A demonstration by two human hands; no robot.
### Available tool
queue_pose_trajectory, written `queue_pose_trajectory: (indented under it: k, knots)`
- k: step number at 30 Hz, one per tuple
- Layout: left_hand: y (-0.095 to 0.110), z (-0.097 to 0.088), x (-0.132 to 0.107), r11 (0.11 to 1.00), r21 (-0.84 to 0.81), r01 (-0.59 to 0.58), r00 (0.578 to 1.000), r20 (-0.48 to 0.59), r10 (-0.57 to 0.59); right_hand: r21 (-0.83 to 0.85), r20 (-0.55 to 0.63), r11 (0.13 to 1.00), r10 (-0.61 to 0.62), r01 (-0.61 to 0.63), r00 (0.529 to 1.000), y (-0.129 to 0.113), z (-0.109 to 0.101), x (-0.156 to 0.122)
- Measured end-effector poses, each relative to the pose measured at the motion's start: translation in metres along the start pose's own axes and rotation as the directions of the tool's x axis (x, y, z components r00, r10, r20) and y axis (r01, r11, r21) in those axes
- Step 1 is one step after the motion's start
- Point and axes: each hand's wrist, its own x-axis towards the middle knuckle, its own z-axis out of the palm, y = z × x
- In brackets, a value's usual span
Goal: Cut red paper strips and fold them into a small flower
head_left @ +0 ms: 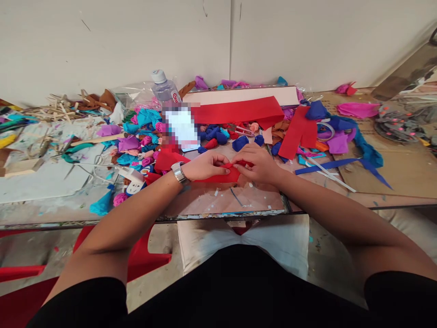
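Near the table's front edge, my left hand [206, 166] pinches a red crepe paper strip [218, 176] between thumb and fingers. My right hand [260, 163] grips the same strip just to the right, with the fingertips of both hands nearly meeting. The strip's left part runs under my left hand; where the fingers close on it, the paper is partly hidden. Just beyond my hands lie dark blue paper pieces [240, 143]. A wide red strip [235, 111] and a shorter red piece [298, 132] rest farther back.
A pixelated, lit phone [182, 127] leans before a water bottle [166, 91]. Rolled paper flowers [145, 139] crowd the left, near a white power strip [135, 182] and green-handled pliers [77, 148]. A blue ribbon [341, 164] and wire coil [398, 125] lie right.
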Motion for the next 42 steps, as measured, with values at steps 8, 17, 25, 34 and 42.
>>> queue_pose_trajectory:
  k: [8,17,25,34,42]
  knots:
    - [0.0023,-0.002,0.0004,0.999,0.026,-0.038,0.999,-0.001,0.038,0.014,0.017,1.0,-0.007,0.007,1.0,-0.0014,-0.002,0.0006]
    - [-0.0035,-0.0021,0.001,0.996,0.069,-0.061,0.998,0.005,0.061,0.002,0.022,1.0,0.007,-0.007,1.0,-0.0046,-0.003,0.0024]
    - [-0.0002,-0.0012,0.0009,0.993,0.093,-0.078,0.997,-0.015,0.08,-0.025,-0.004,1.0,-0.007,0.007,1.0,-0.0024,-0.001,0.002]
    - [-0.0037,-0.0025,0.0021,0.989,0.133,-0.067,0.997,-0.014,0.069,-0.056,0.015,0.998,0.018,-0.017,1.0,-0.0003,0.0009,0.0]
    - [-0.0042,-0.0017,0.0022,0.984,0.156,-0.084,0.996,0.0,0.085,-0.044,0.053,0.999,-0.015,0.017,0.998,-0.0003,-0.0001,0.0016]
